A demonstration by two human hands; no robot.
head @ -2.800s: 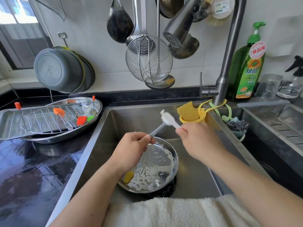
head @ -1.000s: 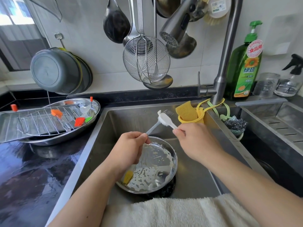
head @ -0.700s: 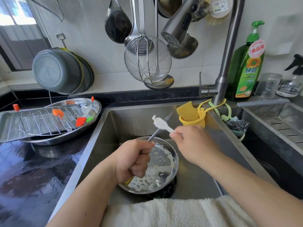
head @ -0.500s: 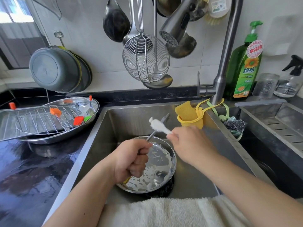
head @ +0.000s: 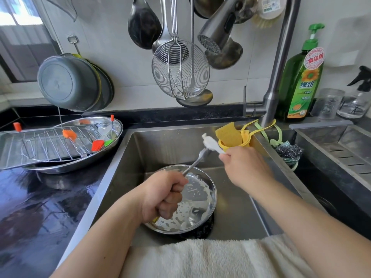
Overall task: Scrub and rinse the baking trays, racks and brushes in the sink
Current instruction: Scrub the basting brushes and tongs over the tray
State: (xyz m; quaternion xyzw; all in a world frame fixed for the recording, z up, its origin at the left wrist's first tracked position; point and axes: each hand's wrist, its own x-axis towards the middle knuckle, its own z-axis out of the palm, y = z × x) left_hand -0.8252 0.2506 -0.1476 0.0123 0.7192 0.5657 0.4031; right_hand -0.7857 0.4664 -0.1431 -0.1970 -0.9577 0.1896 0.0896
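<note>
Over the sink (head: 170,145), my left hand (head: 162,195) grips the handle of a metal fork (head: 195,162) in a fist, tines pointing up and right. My right hand (head: 244,167) pinches a small white brush (head: 210,144) whose foamy head lies against the fork's tines. Below them a round steel dish (head: 200,199) streaked with suds sits on the sink floor. On the left counter an oval steel tray (head: 118,127) holds a wire rack (head: 46,145), orange silicone brushes (head: 69,134) and a green one (head: 108,143), over a flat tray (head: 8,157).
The faucet (head: 279,67) rises at the back right, its spray head (head: 216,33) above the sink beside a hanging skimmer (head: 180,71). A yellow sponge holder (head: 232,137), steel scourer (head: 289,151) and green detergent bottle (head: 303,77) stand right. A white towel (head: 200,257) covers the front edge.
My left hand has shifted from a fingertip hold to a full fist low on the fork handle. The white brush has slid back and forth along the tines.
</note>
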